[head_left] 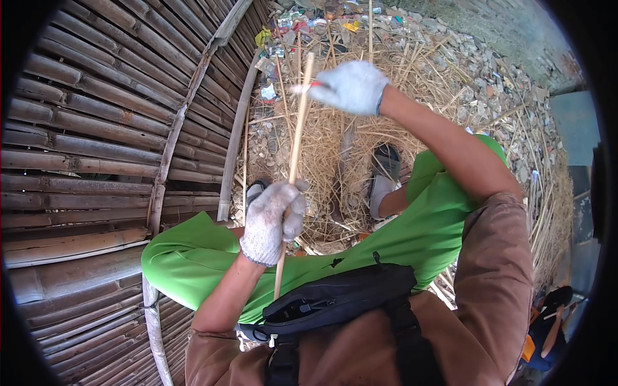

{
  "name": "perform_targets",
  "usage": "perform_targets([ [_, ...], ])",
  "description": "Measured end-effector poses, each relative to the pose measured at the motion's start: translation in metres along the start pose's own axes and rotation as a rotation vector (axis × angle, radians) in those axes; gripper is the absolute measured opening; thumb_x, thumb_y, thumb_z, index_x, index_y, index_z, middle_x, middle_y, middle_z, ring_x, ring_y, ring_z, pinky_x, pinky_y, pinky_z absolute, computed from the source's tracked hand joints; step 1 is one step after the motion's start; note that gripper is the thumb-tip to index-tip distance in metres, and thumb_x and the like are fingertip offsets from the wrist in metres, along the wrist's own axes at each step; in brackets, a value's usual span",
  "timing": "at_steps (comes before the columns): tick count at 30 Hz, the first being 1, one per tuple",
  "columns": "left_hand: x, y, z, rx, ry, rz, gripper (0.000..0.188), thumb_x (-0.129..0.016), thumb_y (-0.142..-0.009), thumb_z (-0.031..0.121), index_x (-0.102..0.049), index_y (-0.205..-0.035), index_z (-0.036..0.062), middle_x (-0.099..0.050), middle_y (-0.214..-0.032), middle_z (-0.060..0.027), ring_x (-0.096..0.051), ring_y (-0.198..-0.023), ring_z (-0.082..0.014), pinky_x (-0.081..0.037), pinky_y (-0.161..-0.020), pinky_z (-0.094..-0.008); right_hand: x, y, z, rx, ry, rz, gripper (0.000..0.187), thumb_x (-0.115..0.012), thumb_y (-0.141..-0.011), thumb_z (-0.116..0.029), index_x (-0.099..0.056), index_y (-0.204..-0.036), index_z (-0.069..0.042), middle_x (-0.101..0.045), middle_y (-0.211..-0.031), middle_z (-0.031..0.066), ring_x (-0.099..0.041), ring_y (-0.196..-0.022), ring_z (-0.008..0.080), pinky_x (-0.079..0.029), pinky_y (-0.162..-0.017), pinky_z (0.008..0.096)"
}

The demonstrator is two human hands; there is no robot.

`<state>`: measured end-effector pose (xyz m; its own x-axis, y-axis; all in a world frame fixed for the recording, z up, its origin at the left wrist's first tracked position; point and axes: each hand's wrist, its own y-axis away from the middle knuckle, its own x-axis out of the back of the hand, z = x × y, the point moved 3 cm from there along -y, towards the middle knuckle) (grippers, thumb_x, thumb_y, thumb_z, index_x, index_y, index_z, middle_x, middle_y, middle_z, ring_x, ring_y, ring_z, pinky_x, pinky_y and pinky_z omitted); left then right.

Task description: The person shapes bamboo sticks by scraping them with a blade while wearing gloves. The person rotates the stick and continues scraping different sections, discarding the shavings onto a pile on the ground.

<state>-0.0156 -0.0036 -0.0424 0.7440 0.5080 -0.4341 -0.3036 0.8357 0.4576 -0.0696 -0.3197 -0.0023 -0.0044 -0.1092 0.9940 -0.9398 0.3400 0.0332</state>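
My left hand [275, 219], in a pale knitted glove, is closed round a long, light-coloured bamboo strip [298, 138]. The strip slants up and away from me, and its lower end reaches down by the bag at my waist. Farther off, my gloved right hand [353, 88] is closed on a knife [313, 85]; some red shows at its handle. The pale, motion-smeared blade lies across the strip near its far end. Whether the blade cuts in or only touches, I cannot tell.
On the left is a bamboo slat wall [96, 122] with a pole along its edge. Shavings [328, 148] and litter cover the ground round my feet. A black bag [341, 293] sits at my waist over green trousers. Another person [547, 328] is at the lower right.
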Motion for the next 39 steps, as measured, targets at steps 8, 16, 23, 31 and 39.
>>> perform_targets([
  [8,0.000,0.005,0.007,-0.001,0.029,-0.023,0.033,-0.059,-0.114,0.024,-0.063,-0.133,-0.0031,-0.064,-0.083,-0.0024,-0.049,-0.047,-0.0074,-0.040,-0.040,-0.0250,0.012,0.013,0.047,-0.070,-0.050,0.210,0.073,-0.033,-0.114,-0.072,-0.076,-0.114,-0.012,-0.079,-0.097,0.0227,-0.078,-0.093,0.0425,-0.062,-0.087,0.0575],
  [16,0.001,-0.002,0.005,-0.021,-0.032,0.026,0.032,-0.060,-0.115,0.025,-0.063,-0.133,-0.0011,-0.064,-0.082,-0.0015,-0.047,-0.047,-0.0068,-0.039,-0.040,-0.0250,-0.014,0.040,-0.052,0.230,-0.154,0.005,0.067,-0.041,-0.113,-0.070,-0.078,-0.103,-0.015,-0.078,-0.089,0.0209,-0.078,-0.084,0.0425,-0.063,-0.080,0.0560],
  [23,0.000,0.005,-0.002,0.041,-0.043,0.028,0.031,-0.062,-0.115,0.023,-0.064,-0.134,-0.0012,-0.065,-0.082,-0.0021,-0.049,-0.048,-0.0074,-0.039,-0.041,-0.0240,0.004,0.003,0.027,-0.072,-0.077,0.039,0.075,-0.037,-0.111,-0.075,-0.078,-0.110,-0.012,-0.081,-0.099,0.0218,-0.079,-0.097,0.0418,-0.063,-0.089,0.0556],
  [31,0.005,-0.003,-0.003,-0.056,-0.008,0.075,0.035,-0.068,-0.113,0.019,-0.062,-0.138,-0.0035,-0.071,-0.090,-0.0073,-0.060,-0.057,-0.0108,-0.050,-0.048,-0.0263,0.000,0.015,0.039,-0.094,-0.151,0.277,0.067,-0.039,-0.114,-0.069,-0.075,-0.110,-0.012,-0.078,-0.093,0.0229,-0.078,-0.090,0.0440,-0.061,-0.084,0.0580],
  [39,0.013,-0.008,-0.006,-0.086,0.012,0.076,0.034,-0.067,-0.113,0.019,-0.061,-0.138,-0.0031,-0.070,-0.089,-0.0067,-0.056,-0.055,-0.0096,-0.046,-0.046,-0.0247,-0.024,0.045,-0.069,0.254,-0.180,0.062,0.054,-0.050,-0.111,-0.064,-0.076,-0.104,-0.017,-0.078,-0.086,0.0178,-0.078,-0.080,0.0419,-0.062,-0.073,0.0581],
])
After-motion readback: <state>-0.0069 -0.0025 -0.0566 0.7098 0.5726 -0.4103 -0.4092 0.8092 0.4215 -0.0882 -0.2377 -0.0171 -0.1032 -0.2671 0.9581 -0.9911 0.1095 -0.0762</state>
